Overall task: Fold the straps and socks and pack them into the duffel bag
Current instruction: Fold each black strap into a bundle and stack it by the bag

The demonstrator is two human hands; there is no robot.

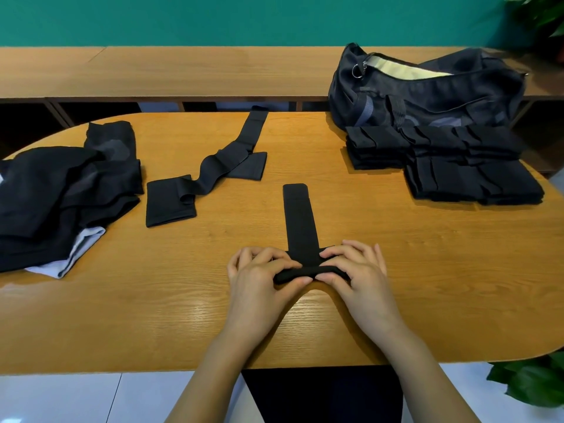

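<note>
The left hand (262,279) and right hand (360,270) pinch the strap (300,221) in curled fingers (268,254), and rolling it evenly, pressed to the surface (427,285), should keep it tight.

Table (427,285): orange-brown wood with fine darker grain lines and pale glare streaks toward the front edge.
Centre strap (300,221): plain matte black, no pattern.
Second strap (225,160): black, its flat end panels reading slightly greyer.
Loose pile (61,190) at left: black fabric with grey patches, and one pale lilac-white piece at its lower edge.
Folded stack (457,166) at right: uniform black.
Duffel bag (442,96): very dark navy to black, with grey-blue patches on the side. Its lining (406,70) is cream-yellow and its ring (356,71) is silver.
Wall (244,16): flat teal green.
Shelf (183,71) behind: brown wood, dark recesses below.
Floor (61,398): pale bluish-white tiles.
Plant (531,383): deep green leaves.
</note>
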